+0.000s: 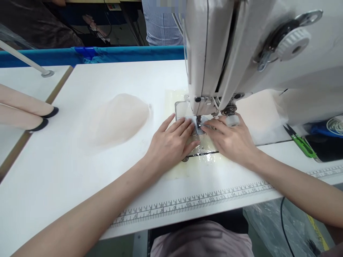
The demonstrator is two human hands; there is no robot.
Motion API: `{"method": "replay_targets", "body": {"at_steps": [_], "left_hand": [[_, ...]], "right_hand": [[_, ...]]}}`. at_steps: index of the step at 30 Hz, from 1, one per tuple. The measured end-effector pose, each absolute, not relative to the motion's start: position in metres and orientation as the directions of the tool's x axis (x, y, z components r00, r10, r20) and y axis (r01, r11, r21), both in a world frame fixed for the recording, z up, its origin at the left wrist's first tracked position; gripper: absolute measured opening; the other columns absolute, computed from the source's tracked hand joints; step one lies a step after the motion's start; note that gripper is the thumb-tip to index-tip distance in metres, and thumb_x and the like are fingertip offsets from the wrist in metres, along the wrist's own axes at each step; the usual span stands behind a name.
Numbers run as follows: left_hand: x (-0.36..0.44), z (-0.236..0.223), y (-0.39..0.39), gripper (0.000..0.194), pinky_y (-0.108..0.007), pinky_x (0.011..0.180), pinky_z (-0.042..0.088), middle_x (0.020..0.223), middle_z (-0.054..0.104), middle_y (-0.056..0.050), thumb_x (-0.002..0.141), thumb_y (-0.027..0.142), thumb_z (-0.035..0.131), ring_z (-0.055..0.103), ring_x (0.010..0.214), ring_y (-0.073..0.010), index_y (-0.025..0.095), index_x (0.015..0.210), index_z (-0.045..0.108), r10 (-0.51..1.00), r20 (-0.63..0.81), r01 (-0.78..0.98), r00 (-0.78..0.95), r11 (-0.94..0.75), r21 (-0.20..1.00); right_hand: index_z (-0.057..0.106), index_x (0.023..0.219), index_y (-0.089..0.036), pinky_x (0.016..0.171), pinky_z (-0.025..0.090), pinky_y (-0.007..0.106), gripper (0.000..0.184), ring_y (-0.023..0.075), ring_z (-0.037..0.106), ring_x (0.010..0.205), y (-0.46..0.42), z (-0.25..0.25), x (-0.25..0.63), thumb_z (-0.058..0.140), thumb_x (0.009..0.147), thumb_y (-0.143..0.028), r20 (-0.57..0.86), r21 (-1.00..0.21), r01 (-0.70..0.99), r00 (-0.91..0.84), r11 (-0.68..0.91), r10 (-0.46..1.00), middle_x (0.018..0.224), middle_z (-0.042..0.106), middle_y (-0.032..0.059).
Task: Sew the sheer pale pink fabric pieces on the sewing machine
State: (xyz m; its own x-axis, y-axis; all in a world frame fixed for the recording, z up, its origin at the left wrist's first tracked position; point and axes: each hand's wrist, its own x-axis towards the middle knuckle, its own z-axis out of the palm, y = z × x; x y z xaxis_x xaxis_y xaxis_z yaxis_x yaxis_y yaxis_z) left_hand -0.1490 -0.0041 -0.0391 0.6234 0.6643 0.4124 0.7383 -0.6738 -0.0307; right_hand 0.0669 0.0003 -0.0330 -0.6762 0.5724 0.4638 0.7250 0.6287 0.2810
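My left hand (pixel 171 142) lies flat on the machine bed, its fingers stretched out just left of the presser foot (pixel 199 125) of a sewing machine (pixel 198 46). On the other side of the foot, my right hand (pixel 233 141) has its thumb and fingers drawn together, the fingertips close to the needle. A small sheer, pale piece seems to lie under the fingertips, but its edges are hard to make out. Shiny clear film (pixel 202 144) covers the bed between the hands.
A sheer beige fabric piece (pixel 123 119) lies at left, and more pale fabric (pixel 264 114) sits under the machine arm. Green thread snips (pixel 304 145) rest at right by a dark flat object (pixel 327 146). A printed ruler (pixel 187 205) follows the front edge. People are beyond the table.
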Motion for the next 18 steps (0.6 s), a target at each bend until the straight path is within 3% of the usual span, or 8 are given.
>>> {"method": "replay_targets", "body": {"at_steps": [9,13,15,18], "left_hand": [[-0.151,-0.040,-0.005,0.053,-0.048,0.110,0.037,0.134,0.057,-0.016,0.096,0.045,0.046,0.050,0.128,-0.0314,0.008,0.132,0.054,0.743,0.402,0.810,0.534,-0.586,0.007],[-0.146,-0.030,-0.019,0.050,-0.051,0.090,0.048,0.124,0.062,-0.021,0.094,0.043,0.048,0.059,0.112,-0.0365,0.008,0.129,0.056,0.801,0.345,0.867,0.489,-0.491,-0.090],[-0.144,-0.022,-0.031,0.043,-0.041,0.069,0.051,0.103,0.069,-0.016,0.095,0.041,0.048,0.066,0.085,-0.0292,0.010,0.121,0.062,0.781,0.325,0.842,0.533,-0.527,-0.116],[-0.145,-0.011,-0.042,0.029,-0.027,0.050,0.043,0.085,0.069,-0.004,0.097,0.033,0.046,0.060,0.058,-0.0134,0.016,0.110,0.066,0.628,0.397,0.688,0.669,-0.726,-0.009]], "right_hand": [[0.069,0.103,-0.018,0.103,0.032,0.041,0.035,0.0189,0.062,0.088,-0.001,-0.030,0.070,0.041,0.088,-0.004,0.498,0.249,0.743,-0.648,0.621,0.576,0.093,0.074,0.0011],[0.065,0.113,-0.013,0.096,0.036,0.039,0.039,0.0182,0.063,0.082,-0.002,-0.030,0.070,0.039,0.086,-0.001,0.507,0.217,0.741,-0.642,0.636,0.575,0.093,0.074,0.0039],[0.064,0.116,-0.012,0.090,0.038,0.037,0.040,0.0172,0.062,0.076,-0.004,-0.030,0.070,0.039,0.086,-0.001,0.517,0.181,0.733,-0.638,0.656,0.571,0.093,0.074,0.0048],[0.066,0.111,-0.013,0.085,0.039,0.036,0.036,0.0171,0.063,0.078,-0.008,-0.029,0.069,0.041,0.087,-0.002,0.530,0.094,0.706,-0.632,0.702,0.565,0.098,0.074,0.0042]]}}
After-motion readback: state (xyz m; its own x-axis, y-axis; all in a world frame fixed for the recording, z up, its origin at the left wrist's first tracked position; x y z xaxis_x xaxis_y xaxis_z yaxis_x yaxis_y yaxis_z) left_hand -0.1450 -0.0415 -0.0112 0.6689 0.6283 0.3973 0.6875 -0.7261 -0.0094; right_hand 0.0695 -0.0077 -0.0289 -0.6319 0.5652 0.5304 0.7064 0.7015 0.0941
